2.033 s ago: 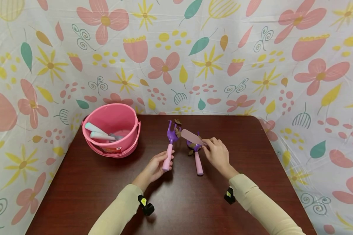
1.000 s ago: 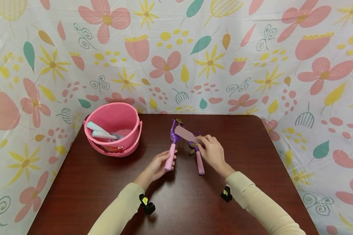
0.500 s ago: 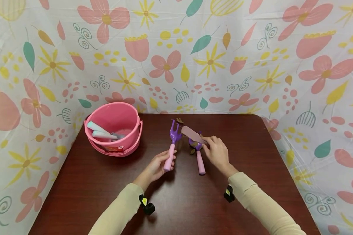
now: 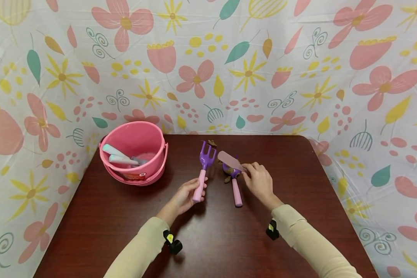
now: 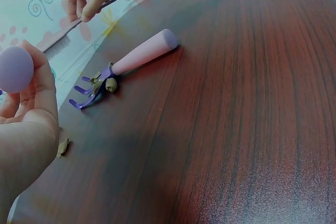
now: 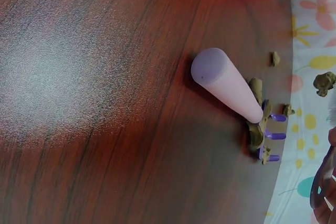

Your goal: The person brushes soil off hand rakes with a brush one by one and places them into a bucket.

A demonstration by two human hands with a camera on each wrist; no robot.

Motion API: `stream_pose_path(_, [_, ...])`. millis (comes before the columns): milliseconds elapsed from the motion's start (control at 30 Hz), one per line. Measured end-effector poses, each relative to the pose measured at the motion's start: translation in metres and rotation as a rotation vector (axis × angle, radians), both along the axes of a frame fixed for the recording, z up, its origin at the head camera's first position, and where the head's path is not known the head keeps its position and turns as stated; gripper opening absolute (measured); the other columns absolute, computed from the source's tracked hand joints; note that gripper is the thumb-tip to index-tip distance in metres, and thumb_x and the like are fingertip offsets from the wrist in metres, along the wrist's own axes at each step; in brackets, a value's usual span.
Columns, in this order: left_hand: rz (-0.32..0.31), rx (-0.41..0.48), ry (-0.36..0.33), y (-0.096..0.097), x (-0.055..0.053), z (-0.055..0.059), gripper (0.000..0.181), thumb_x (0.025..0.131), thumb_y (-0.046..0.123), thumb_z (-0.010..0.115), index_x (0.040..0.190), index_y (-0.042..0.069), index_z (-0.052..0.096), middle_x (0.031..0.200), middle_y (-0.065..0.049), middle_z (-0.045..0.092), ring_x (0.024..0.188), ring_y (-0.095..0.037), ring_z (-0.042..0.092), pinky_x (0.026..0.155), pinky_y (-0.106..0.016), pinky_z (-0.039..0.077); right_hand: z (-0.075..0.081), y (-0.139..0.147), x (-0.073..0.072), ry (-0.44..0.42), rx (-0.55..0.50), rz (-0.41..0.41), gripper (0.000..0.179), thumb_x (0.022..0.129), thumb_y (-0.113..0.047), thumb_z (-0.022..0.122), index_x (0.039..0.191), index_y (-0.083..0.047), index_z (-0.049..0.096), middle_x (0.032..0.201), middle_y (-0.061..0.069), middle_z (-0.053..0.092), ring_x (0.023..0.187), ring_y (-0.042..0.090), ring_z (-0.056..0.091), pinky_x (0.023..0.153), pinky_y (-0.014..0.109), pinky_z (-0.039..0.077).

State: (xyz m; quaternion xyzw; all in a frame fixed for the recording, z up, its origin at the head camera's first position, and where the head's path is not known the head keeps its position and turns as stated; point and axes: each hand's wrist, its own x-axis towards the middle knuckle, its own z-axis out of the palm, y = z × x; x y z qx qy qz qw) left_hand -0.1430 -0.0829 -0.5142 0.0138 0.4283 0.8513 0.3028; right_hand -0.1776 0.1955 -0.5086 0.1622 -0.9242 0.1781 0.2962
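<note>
My left hand grips the pink handle of a purple garden hand fork, its tines raised toward the back of the table. In my right hand I pinch the thin handle of a flat pink brush; its bristles show facing down in the left wrist view. The brush head is just right of the fork's tines. Below it, a second hand fork lies on the table, brown clumps on and around its purple head. In the right wrist view another clump is at the brush.
A pink bucket stands at the table's back left, with two pale-handled tools inside. A small brown clump lies near the back edge of the dark wooden table. Behind hangs a flowered cloth.
The brush swept left across the held fork's tines, then came back right. The tines now show free of the clumps seen beside them earlier. My left hand has hardly moved.
</note>
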Motion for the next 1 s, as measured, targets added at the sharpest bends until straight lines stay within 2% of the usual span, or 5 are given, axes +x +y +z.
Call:
stream_pose_path(267, [-0.002, 0.007, -0.007, 0.001, 0.0, 0.0, 0.048, 0.098, 0.015, 0.036, 0.14, -0.007, 0.025, 0.092, 0.001, 0.058, 0.069, -0.011, 0.056, 0.062, -0.025, 0.048, 0.004, -0.005, 0.0, -0.005, -0.014, 0.005, 0.024, 0.075, -0.014, 0.071, 0.099, -0.012, 0.069, 0.082, 0.006, 0.062, 0.066, 0.027, 0.055, 0.053, 0.039, 0.043])
stream_pose_path(533, [0.001, 0.016, -0.011, 0.002, 0.001, -0.003, 0.035, 0.098, 0.015, 0.037, 0.13, 0.002, 0.043, 0.093, 0.0, 0.058, 0.07, -0.012, 0.057, 0.062, -0.026, 0.049, 0.016, -0.018, 0.003, 0.007, -0.028, 0.057, 0.026, 0.075, -0.013, 0.071, 0.101, -0.013, 0.069, 0.082, 0.005, 0.061, 0.067, 0.024, 0.053, 0.053, 0.036, 0.043])
stream_pose_path(633, [0.0, 0.014, -0.018, 0.002, 0.001, -0.003, 0.036, 0.098, 0.015, 0.037, 0.13, 0.001, 0.042, 0.093, 0.0, 0.058, 0.07, -0.012, 0.057, 0.062, -0.026, 0.049, 0.019, -0.023, 0.005, -0.001, -0.03, 0.077, 0.026, 0.075, -0.013, 0.071, 0.101, -0.014, 0.069, 0.083, 0.003, 0.06, 0.067, 0.021, 0.052, 0.053, 0.034, 0.043])
stream_pose_path(833, [-0.012, 0.015, -0.029, 0.005, 0.001, -0.002, 0.046, 0.098, 0.014, 0.036, 0.139, -0.005, 0.029, 0.093, -0.001, 0.058, 0.069, -0.012, 0.056, 0.062, -0.025, 0.049, 0.024, -0.035, 0.007, -0.008, -0.045, 0.147, 0.024, 0.078, -0.015, 0.069, 0.102, -0.015, 0.069, 0.085, 0.002, 0.061, 0.069, 0.018, 0.051, 0.054, 0.031, 0.042])
stream_pose_path(1000, [-0.019, 0.026, -0.021, 0.006, 0.001, 0.0, 0.04, 0.097, 0.015, 0.037, 0.134, -0.002, 0.038, 0.093, -0.001, 0.058, 0.07, -0.013, 0.056, 0.063, -0.026, 0.048, 0.026, -0.044, 0.01, -0.008, -0.011, 0.196, 0.026, 0.078, -0.018, 0.071, 0.104, -0.016, 0.068, 0.085, 0.001, 0.059, 0.067, 0.015, 0.048, 0.053, 0.028, 0.04])
